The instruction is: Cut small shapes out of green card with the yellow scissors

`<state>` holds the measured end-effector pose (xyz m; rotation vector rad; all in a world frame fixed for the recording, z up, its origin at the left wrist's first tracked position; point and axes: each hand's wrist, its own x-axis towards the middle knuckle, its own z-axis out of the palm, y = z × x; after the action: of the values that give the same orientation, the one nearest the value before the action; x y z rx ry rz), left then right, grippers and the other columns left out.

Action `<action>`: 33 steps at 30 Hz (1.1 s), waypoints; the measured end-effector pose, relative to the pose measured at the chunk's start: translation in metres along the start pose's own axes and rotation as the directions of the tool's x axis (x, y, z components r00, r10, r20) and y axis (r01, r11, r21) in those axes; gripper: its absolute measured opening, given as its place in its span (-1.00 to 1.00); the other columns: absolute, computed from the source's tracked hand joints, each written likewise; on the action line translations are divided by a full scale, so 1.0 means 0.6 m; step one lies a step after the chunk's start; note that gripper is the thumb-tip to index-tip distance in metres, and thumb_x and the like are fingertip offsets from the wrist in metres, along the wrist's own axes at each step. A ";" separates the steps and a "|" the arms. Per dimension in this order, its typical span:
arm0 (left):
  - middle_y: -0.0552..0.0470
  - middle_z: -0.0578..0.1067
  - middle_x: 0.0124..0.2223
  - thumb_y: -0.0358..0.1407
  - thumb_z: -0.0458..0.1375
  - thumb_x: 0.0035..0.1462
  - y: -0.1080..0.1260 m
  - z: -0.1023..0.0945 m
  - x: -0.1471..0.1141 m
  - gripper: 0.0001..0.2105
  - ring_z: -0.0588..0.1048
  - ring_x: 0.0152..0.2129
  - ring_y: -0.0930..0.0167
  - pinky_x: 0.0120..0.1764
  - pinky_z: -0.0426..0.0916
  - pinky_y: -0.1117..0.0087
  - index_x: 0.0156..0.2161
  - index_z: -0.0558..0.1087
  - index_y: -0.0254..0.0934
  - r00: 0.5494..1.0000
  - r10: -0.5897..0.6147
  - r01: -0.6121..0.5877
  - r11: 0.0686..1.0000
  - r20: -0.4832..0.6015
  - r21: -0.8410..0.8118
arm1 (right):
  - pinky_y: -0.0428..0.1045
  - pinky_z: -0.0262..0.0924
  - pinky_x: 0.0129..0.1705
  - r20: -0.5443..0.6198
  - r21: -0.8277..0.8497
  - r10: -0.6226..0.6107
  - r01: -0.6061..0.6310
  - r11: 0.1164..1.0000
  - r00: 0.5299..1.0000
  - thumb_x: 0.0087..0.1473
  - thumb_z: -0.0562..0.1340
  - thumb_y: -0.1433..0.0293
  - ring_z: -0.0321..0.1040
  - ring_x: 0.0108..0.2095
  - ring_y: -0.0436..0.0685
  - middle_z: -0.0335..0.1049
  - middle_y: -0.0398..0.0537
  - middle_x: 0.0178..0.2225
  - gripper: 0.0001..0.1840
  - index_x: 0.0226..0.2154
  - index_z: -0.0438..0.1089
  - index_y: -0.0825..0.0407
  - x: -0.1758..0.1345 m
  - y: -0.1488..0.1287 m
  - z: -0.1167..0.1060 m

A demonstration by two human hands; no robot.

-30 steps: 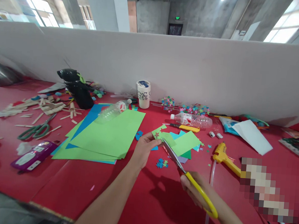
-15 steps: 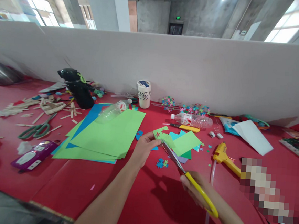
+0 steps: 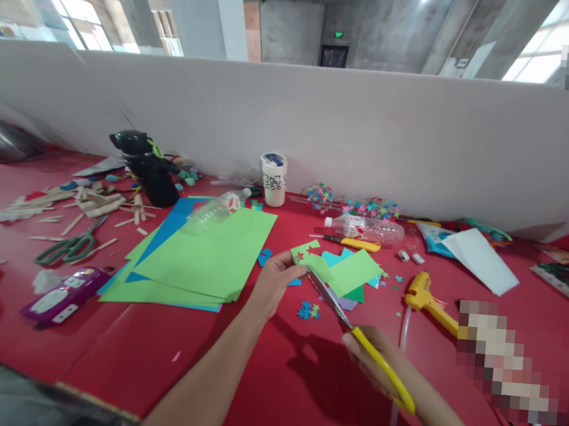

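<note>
Between its fingertips, my left hand (image 3: 275, 279) pinches a small piece of light green paper (image 3: 316, 263) with star-shaped holes cut through it. My right hand (image 3: 369, 359) is closed around the yellow handles of a pair of scissors (image 3: 383, 368). The scissor blades (image 3: 328, 295) point up and left, their tips at the edge of the green paper beside my left fingertips. Below them on the table is a little heap of blue and green paper stars (image 3: 308, 310). More cut paper (image 3: 356, 272) in light green, blue and purple lies just behind the blades.
Large green and blue sheets (image 3: 202, 259) lie left, a clear bottle (image 3: 218, 211) on them. Green-handled scissors (image 3: 67, 248) and wooden sticks (image 3: 98, 198) are farther left. Rightward are a yellow glue gun (image 3: 430, 300), another bottle (image 3: 366, 229) and a yellow utility knife (image 3: 355, 243). A white cup (image 3: 272, 180) stands behind.
Almost nothing differs; both hands, the green paper and the scissors keep nearly the same position.
</note>
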<state>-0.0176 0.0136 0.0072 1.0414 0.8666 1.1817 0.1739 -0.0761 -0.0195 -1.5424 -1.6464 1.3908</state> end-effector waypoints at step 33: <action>0.03 0.50 -0.41 -0.34 0.20 -0.13 -0.013 0.004 -0.003 -0.82 0.41 -0.45 0.46 -0.31 0.29 0.43 -0.32 0.48 -0.31 0.999 0.033 -0.032 0.998 0.004 -0.052 | -0.24 -0.16 -0.82 0.083 0.143 0.092 -0.103 0.984 0.992 -0.11 -0.03 -0.18 -0.11 -0.85 -0.18 -0.07 -0.38 -0.82 -0.41 -0.61 0.10 0.03 -0.006 0.008 -0.002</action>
<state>-0.0136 0.0107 0.0004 1.0188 0.8139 1.2224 0.1780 -0.0796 -0.0221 -1.5199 -1.4915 1.6036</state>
